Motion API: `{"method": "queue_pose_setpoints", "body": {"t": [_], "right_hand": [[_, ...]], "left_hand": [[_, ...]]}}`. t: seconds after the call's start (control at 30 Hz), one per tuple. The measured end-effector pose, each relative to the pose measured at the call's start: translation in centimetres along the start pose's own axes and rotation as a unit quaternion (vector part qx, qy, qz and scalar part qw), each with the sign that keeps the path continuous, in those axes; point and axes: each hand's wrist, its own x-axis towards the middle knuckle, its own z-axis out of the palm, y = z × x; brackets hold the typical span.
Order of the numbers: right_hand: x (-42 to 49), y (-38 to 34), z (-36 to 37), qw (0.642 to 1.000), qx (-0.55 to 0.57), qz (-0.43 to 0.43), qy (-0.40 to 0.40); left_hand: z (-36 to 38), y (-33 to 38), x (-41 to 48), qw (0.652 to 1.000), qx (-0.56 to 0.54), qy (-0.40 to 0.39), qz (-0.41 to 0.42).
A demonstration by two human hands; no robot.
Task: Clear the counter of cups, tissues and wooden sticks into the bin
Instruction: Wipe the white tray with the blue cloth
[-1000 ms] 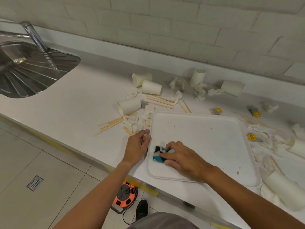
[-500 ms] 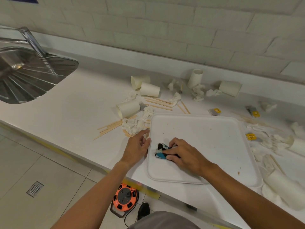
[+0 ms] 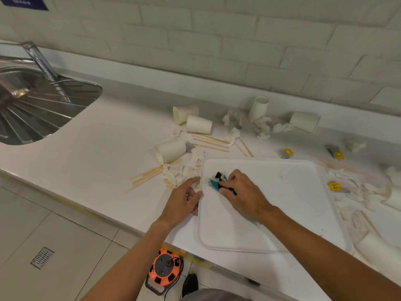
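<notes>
R hand (image 3: 243,192) is pinching blue-black rag (image 3: 216,182) on white tray (image 3: 282,203); L hand (image 3: 184,198), fingers (image 3: 192,181) loose, is touching tray rim. Just beyond L hand, cup (image 3: 171,148), tissues (image 3: 180,171), sticks (image 3: 147,175) are lying.

We see a white-painted brick wall (image 3: 217,51) from ten to two o'clock, above a long white counter (image 3: 108,144) with a stainless steel sink (image 3: 43,105) set in at nine o'clock. At seven o'clock a pale grey tiled floor (image 3: 32,224) holds a small square metal drain grate (image 3: 42,257); an orange round cable reel (image 3: 166,269) stands at six.
</notes>
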Motion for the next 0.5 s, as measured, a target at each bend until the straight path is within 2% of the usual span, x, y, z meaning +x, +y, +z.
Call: {"method": "queue_pose_setpoints", "body": {"t": [0.1,0.17,0.2,0.33,0.37,0.5], "right_hand": [[-1.7,0.0,-0.1,0.995,0.013,-0.081,-0.051],[-0.7,0.6,-0.4,0.994,-0.002,-0.097,-0.052],[0.2,0.8,-0.5,0.995,-0.015,-0.086,-0.038],[3.8,0.7,-0.2,0.995,-0.040,0.061,0.068],[4.0,0.4,0.1,0.994,-0.058,0.055,0.073],[2.7,-0.6,1.2,0.993,-0.077,-0.077,0.034]], "left_hand": [[0.1,-0.1,0.1,1.000,0.011,0.000,0.004],[0.1,-0.2,0.0,1.000,0.007,-0.002,0.004],[0.0,-0.2,0.0,1.000,0.003,-0.006,0.002],[-0.5,0.2,0.3,1.000,-0.009,-0.025,-0.011],[-0.6,0.2,0.3,0.999,-0.008,-0.029,-0.012],[-0.5,0.2,0.3,0.998,0.045,-0.032,0.011]]}}
